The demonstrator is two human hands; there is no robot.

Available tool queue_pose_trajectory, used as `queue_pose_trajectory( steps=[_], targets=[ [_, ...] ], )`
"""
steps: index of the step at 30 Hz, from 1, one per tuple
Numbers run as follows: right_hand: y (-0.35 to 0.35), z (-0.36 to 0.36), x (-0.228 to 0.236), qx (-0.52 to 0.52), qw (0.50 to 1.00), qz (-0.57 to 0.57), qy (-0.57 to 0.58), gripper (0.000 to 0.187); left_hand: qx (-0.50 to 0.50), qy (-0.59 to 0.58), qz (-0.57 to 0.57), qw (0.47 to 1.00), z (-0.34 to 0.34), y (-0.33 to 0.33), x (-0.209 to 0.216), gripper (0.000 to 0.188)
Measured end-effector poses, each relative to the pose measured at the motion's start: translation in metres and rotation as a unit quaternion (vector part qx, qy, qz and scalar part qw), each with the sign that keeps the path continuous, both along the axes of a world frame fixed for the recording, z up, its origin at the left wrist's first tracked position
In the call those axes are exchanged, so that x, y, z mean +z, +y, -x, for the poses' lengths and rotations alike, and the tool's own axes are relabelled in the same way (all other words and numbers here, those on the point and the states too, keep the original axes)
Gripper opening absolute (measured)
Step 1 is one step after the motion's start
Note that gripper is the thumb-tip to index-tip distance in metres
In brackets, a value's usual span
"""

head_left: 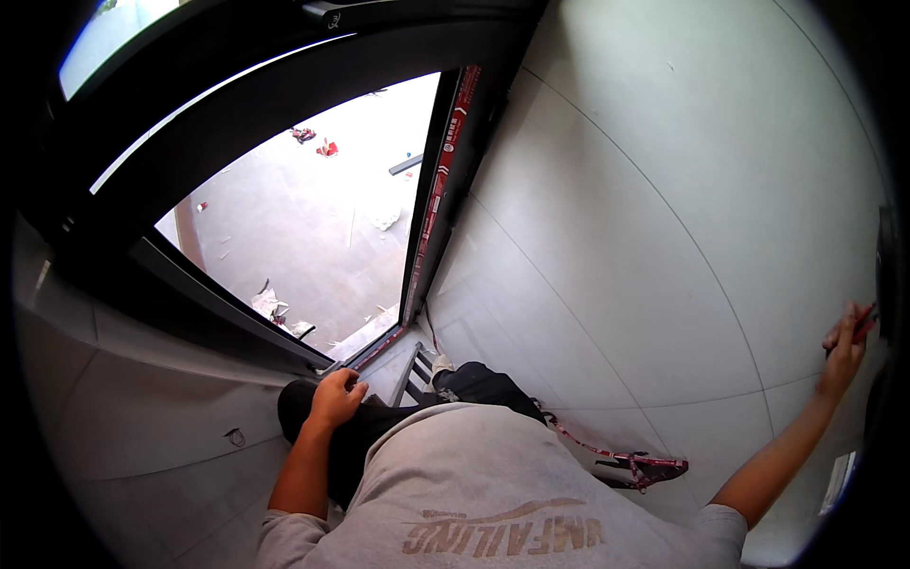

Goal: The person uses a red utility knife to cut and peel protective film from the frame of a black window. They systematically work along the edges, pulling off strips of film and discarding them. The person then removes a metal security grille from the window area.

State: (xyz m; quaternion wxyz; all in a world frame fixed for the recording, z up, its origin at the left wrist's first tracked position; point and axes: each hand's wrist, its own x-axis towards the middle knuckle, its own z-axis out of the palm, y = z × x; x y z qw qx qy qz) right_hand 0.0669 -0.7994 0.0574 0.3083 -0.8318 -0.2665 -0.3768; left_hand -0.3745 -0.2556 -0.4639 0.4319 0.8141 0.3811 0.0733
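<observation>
My right hand (842,349) is stretched far out to the right, its fingers closed round a red-and-black handled tool (863,327). The tool's working end is hard to make out against a dark fitting (885,275) at the picture's edge. On the other side, my left hand (336,398) rests at my black-trousered knee (299,408), palm down, with the thumb apart and nothing visible in it. Close ahead of that hand is the lower corner of a dark-framed glass door or window (412,284), with red printed tape along its frame.
Below me, grey ladder-like rungs (409,384) show beside my shoe (442,364). A red strap (592,446) runs to a dark red-and-black item (654,468). Pale tiles (607,218) cover the right side. Scraps (270,303) lie beyond the glass, and a small dark loop (234,436) lies at left.
</observation>
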Motion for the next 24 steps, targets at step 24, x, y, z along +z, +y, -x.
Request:
queue_pose_trajectory(
  steps=[24],
  targets=[
    [0.574, -0.011, -0.234, 0.316, 0.926, -0.087, 0.187, 0.02, 0.286, -0.495, 0.531, 0.625, 0.005, -0.045, 0.065, 0.052]
  ],
)
